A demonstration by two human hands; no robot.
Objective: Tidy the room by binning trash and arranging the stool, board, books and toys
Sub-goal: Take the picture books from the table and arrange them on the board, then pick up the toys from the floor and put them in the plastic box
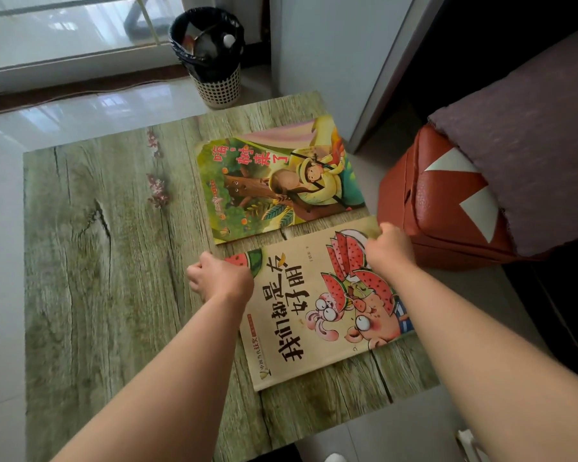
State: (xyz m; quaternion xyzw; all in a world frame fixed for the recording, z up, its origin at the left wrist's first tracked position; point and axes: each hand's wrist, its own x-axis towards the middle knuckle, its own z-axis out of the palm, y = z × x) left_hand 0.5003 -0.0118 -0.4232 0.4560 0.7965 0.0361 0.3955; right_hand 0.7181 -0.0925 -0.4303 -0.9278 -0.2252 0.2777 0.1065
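A wood-print board (97, 261) lies flat on the tiled floor. Two picture books lie on its right half. The far one is a green book (277, 181) with a child in yellow on its cover. The near one is a tan watermelon book (314, 311). My left hand (219, 280) grips the tan book's far left corner. My right hand (389, 248) grips its far right corner. A red-brown stool (447, 211) stands right of the board. A mesh bin (211, 55) with a black liner and trash inside stands behind the board.
A purple cloth-covered seat (531, 145) overhangs the stool on the right. A white wall panel (331, 61) rises behind the board's far right corner. A glass sliding door (64, 35) runs along the back left. Glossy floor tiles (0, 228) surround the board.
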